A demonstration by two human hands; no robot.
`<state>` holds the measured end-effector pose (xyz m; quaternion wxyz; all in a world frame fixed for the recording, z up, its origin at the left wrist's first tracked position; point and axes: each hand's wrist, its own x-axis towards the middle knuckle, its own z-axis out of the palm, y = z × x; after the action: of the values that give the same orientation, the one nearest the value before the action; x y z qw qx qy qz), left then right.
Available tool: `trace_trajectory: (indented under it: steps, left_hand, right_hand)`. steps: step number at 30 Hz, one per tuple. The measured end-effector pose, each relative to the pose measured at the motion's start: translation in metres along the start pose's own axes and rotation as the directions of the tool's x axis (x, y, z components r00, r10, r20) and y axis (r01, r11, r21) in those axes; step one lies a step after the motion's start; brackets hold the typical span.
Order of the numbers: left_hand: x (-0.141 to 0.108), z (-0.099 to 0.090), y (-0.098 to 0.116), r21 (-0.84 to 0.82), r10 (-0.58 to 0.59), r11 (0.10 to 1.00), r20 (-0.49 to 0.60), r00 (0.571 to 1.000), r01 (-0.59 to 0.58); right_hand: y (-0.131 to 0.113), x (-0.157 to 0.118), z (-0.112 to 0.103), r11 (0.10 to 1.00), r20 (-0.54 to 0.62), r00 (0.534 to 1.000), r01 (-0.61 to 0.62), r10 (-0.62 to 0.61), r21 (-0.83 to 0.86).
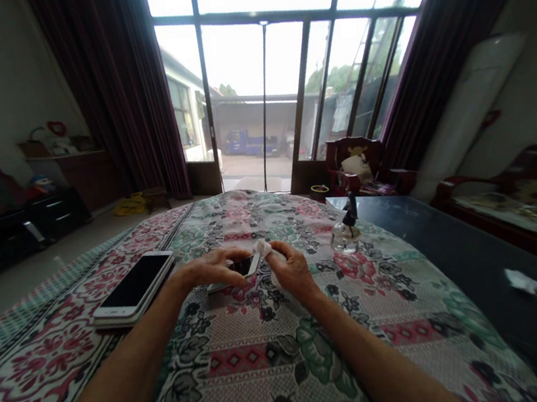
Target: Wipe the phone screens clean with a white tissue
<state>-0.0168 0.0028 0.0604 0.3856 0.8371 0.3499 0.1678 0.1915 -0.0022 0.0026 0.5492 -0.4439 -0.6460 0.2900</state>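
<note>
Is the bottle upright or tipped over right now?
Upright: the bottle's clear body rests on the tablecloth, with its black top above. Cannot tell how full it is.

Glossy phone (pixel 246 266), papery tissue (pixel 263 248), matt tablecloth (pixel 236 330)

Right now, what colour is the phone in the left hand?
The phone has a white edge, dark screen; head view.

I get most of my light through the tall glass doors (pixel 264 109) ahead, where the sky (pixel 234 54) burns out to white and a hazy glare washes over the yard (pixel 244 164). Towards both sides my view falls dim, the curtains (pixel 120 88) very dark. Straight lines lean and stretch at the edges, and fine detail looks soft.
</note>
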Motion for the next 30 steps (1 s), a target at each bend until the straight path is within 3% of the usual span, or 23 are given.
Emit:
trace_trajectory:
  steps: [9,14,17,22,25,27,30]
  left_hand:
    - [-0.004,-0.004,-0.008,-0.019,-0.051,0.999,-0.109,0.993,0.049]
    - [0.0,0.0,-0.006,-0.008,0.025,1.0,-0.086,0.996,-0.026]
    - [0.005,0.007,-0.001,-0.002,0.049,0.999,-0.086,0.995,-0.049]
    - [0.01,0.012,-0.005,-0.185,0.042,0.981,-0.119,0.992,-0.063]
    - [0.008,0.009,-0.009,-0.21,-0.006,0.977,-0.178,0.984,-0.032]
    - [0.007,0.007,-0.01,-0.177,-0.022,0.984,-0.199,0.98,-0.013]
    - [0.005,0.004,-0.01,-0.122,-0.005,0.992,-0.18,0.984,-0.018]
  right_hand:
    - [-0.016,-0.018,0.016,0.997,0.011,0.997,0.08,-0.08,0.023]
    - [-0.013,-0.014,0.014,0.99,0.006,0.999,-0.046,0.046,0.134]
    - [-0.008,-0.009,0.01,0.945,-0.004,0.985,-0.162,0.17,0.283]
    - [-0.015,-0.013,0.013,0.824,0.091,0.959,-0.276,0.267,0.494]
    - [-0.019,-0.023,0.019,0.824,0.213,0.943,-0.329,0.258,0.461]
    - [-0.019,-0.027,0.023,0.834,0.323,0.908,-0.387,0.268,0.395]
    - [-0.016,-0.025,0.026,0.819,0.348,0.888,-0.427,0.301,0.382]
